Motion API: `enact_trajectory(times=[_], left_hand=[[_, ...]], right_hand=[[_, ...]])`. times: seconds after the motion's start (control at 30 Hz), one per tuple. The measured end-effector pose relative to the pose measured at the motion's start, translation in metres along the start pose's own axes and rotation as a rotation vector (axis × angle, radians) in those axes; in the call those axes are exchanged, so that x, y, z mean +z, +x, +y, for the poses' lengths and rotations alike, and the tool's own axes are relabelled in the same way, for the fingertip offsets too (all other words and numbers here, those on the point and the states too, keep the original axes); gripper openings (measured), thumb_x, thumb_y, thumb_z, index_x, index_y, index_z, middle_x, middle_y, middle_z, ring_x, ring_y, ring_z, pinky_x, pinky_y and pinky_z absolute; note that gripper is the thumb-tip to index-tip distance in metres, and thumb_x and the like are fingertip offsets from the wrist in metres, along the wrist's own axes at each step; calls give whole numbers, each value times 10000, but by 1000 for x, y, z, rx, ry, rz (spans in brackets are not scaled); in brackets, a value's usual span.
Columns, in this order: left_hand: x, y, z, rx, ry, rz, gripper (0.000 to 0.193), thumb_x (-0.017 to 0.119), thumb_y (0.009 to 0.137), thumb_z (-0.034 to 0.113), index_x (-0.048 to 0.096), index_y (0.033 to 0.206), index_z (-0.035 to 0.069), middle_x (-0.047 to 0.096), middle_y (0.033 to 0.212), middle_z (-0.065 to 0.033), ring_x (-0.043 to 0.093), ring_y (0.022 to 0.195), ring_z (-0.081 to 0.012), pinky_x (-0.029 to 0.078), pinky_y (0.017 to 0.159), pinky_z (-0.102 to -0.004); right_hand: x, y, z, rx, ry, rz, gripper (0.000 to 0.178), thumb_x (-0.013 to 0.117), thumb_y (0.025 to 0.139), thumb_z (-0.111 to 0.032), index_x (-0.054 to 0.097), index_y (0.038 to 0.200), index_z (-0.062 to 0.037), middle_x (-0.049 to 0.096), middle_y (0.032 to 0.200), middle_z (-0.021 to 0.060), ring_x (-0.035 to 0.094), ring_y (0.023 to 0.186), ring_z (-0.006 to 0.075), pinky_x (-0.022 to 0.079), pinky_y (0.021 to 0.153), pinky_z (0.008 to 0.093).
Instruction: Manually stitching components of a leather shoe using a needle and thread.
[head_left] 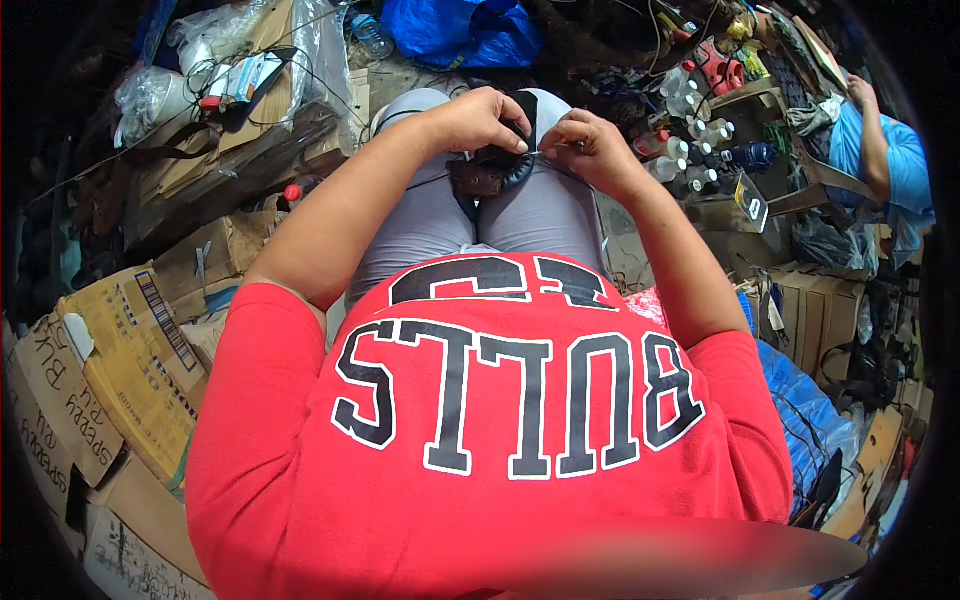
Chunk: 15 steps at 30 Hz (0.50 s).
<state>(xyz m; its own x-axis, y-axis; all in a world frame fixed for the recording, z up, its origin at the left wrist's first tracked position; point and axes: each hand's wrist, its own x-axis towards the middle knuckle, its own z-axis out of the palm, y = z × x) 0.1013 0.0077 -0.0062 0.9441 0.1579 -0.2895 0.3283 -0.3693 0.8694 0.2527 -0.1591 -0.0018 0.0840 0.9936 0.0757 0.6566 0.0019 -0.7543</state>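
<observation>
A dark brown and black shoe [487,180] rests on my lap between the thighs of my grey trousers [425,215]. My left hand [484,118] is closed at the shoe's upper edge, thumb and fingers gripping its dark material. Just to the right, my right hand [592,148] is raised over my right thigh with its fingertips pinched together. A thin line like thread seems to run between the two hands, but whatever the right fingertips hold is too small to make out. Part of the shoe is hidden behind my left fingers.
Cardboard boxes [130,350] are piled at the left. Ahead lies a blue plastic bag [462,32]. Several bottles [680,150] with white caps stand at the right, near a red clog [722,70]. Beyond them sits another person in a blue shirt [880,155].
</observation>
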Motion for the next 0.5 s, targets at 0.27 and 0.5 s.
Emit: enact_trajectory(times=[0.27,0.5], left_hand=[[-6,-5,-6,140,92,-104,331,677,777,145,668,1103,91,684,916,-51,593,833,-135,460,777,-275],[-10,-2,-1,80,87,-210,332,654,788,138,653,1116,83,599,972,-84,541,971,-193,392,892,-281]], right_hand=[[20,-23,-7,-67,-29,189,159,676,764,-47,702,899,-128,592,803,82,608,730,235,489,655,306],[11,-20,-34,-133,-426,80,216,604,751,-58,697,929,-136,578,803,101,591,772,275,451,719,379]])
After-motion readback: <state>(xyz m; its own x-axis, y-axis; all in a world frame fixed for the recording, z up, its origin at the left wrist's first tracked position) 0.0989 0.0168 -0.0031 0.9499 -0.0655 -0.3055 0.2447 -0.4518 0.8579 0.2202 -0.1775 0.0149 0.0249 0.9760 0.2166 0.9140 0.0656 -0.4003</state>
